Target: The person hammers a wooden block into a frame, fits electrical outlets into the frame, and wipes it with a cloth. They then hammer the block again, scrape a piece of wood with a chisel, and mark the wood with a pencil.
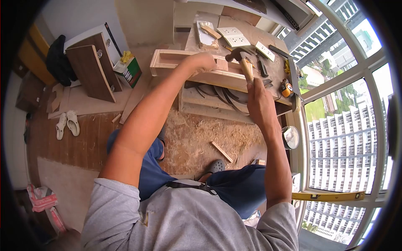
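A long, narrow wooden box frame (pixel 167 56) lies across the front of the workbench. My left hand (pixel 202 62) is closed at its middle, on a small flat wooden block (pixel 221 64) resting across the frame; the fingertips are partly hidden. In my right hand (pixel 260 100) is a claw hammer (pixel 248 75), gripped by its pale wooden handle. The dark hammer head is raised over the right part of the frame, just right of the block, and appears apart from it.
White socket plates (pixel 234 37), a tape measure (pixel 286 88) and tools lie on the bench (pixel 268 31). Wood shavings and a loose strip (pixel 222 152) cover the floor. A yellow spirit level (pixel 331 196) and a bucket (pixel 290 137) are by the windows. Brown panels (pixel 90 73) lean at left.
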Motion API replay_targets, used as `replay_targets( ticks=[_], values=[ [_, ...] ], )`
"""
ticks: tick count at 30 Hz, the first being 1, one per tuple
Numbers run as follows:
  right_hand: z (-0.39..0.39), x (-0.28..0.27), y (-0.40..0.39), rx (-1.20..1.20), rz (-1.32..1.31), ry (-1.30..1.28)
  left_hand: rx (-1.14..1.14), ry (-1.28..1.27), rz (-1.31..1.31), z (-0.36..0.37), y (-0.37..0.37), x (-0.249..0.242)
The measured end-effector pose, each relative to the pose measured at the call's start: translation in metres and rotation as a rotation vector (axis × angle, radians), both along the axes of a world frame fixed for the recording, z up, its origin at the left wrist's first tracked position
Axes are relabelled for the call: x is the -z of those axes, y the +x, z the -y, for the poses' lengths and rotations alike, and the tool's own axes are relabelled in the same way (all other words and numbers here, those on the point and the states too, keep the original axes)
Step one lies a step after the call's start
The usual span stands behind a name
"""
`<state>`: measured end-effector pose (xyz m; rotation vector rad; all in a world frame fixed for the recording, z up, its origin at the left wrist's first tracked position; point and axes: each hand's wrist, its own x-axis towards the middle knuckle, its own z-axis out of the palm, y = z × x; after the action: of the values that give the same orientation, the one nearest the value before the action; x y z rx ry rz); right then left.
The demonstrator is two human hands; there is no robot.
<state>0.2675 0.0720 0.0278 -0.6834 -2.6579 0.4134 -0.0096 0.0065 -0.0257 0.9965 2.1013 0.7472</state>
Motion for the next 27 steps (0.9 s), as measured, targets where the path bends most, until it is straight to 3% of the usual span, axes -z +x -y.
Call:
replay_targets(
  ticks=[2,5,11,14,17,20,23,27],
  values=[
    [-0.001,0.007,0.004,-0.004,0.095,-0.034,0.002,0.035,0.04,0.005,0.005,-0.01],
    [-0.004,0.005,0.009,-0.049,0.032,-0.009,-0.01,0.123,0.04,0.011,0.017,-0.021],
    [0.005,0.002,0.004,0.024,-0.001,-0.019,-0.035,0.043,0.012,0.018,0.024,-0.039],
    [0.001,0.007,0.007,-0.017,0.062,0.022,0.0,0.169,-0.078,-0.008,0.0,0.011],
    [0.003,0.0,0.009,-0.037,-0.019,-0.089,0.008,0.089,-0.084,-0.004,0.003,0.0],
    [0.011,0.001,0.01,0.053,-0.071,-0.032,-0.003,-0.019,-0.041,0.0,0.004,-0.012],
    [0.004,0.001,0.008,0.039,-0.067,-0.114,0.075,0.045,-0.115,-0.008,-0.004,0.004],
    [0.0,0.013,0.009,-0.044,0.013,-0.054,0.025,0.083,-0.079,0.001,0.006,-0.012]
  ],
)
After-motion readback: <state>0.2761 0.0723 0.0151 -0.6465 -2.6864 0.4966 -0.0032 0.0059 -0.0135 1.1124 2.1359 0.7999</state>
